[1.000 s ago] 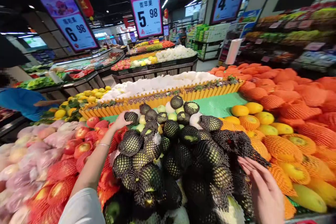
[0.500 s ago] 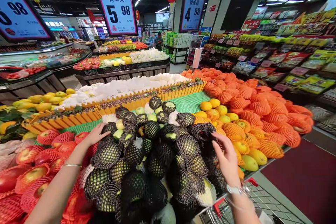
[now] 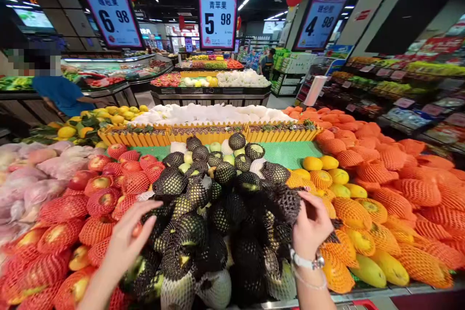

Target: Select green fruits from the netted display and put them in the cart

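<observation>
In the middle lies a heap of green apples [image 3: 189, 230] in black foam nets, a few of them in white nets. My right hand [image 3: 312, 225], with a watch on its wrist, is at the heap's right side. Its thumb and fingers are closed on a dark, crumpled foam net [image 3: 286, 202]; whether a fruit is inside cannot be made out. My left hand [image 3: 131, 232] hovers over the heap's left edge, thumb and fingers apart and nothing between them. Red apples [image 3: 105, 201] in red nets lie beside it.
Mangoes [image 3: 374, 269] in orange nets and a pile of orange-netted fruit [image 3: 392, 155] stand at the right. A small yellow fence [image 3: 207, 134] crosses behind the green mat [image 3: 281, 151]. A person in a blue shirt [image 3: 60, 92] stands at the far left.
My view has swung left. My left hand has come nearer along the heap's left edge. My right hand has closed on a dark foam net.
</observation>
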`<state>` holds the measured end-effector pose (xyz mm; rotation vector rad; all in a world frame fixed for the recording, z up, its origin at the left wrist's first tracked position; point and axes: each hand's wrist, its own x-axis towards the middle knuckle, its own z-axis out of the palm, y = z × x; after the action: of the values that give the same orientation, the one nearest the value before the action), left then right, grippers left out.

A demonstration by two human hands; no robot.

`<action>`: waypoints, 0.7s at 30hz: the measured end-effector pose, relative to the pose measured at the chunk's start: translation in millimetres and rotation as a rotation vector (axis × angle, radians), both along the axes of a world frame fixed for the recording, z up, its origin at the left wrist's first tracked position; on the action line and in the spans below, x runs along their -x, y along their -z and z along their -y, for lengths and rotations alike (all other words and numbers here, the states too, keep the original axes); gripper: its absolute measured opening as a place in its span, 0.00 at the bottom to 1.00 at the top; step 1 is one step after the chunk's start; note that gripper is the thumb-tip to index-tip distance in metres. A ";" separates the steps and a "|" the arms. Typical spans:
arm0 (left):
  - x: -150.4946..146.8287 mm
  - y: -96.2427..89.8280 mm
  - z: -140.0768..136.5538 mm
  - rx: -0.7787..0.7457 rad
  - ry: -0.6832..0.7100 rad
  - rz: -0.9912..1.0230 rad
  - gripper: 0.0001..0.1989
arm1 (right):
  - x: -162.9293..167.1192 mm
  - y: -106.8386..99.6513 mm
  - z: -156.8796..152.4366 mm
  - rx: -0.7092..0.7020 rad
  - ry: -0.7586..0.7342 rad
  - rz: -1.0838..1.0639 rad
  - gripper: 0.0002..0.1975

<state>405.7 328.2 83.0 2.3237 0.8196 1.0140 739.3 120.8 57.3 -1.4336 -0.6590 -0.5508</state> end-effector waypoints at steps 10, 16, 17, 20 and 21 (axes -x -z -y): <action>-83.0 34.2 108.2 0.528 0.042 0.213 0.09 | 101.2 24.5 -27.9 0.099 -0.837 -0.022 0.12; -86.5 31.3 113.5 0.637 -0.061 0.222 0.11 | 110.0 45.4 -21.1 -0.001 -0.658 -0.302 0.05; -86.5 33.9 114.9 0.676 -0.085 0.262 0.12 | 111.1 49.2 -20.3 0.009 -0.698 -0.356 0.05; -85.1 46.9 118.7 0.784 -0.103 0.427 0.14 | 111.5 60.2 -17.9 0.184 -0.938 -0.463 0.02; -83.8 51.6 119.4 0.828 -0.087 0.487 0.16 | 110.2 63.2 -17.2 0.242 -1.002 -0.490 0.02</action>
<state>489.5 208.8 31.3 1.2915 0.9089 0.9661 629.0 138.0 -5.9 -1.1925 -0.9454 0.6605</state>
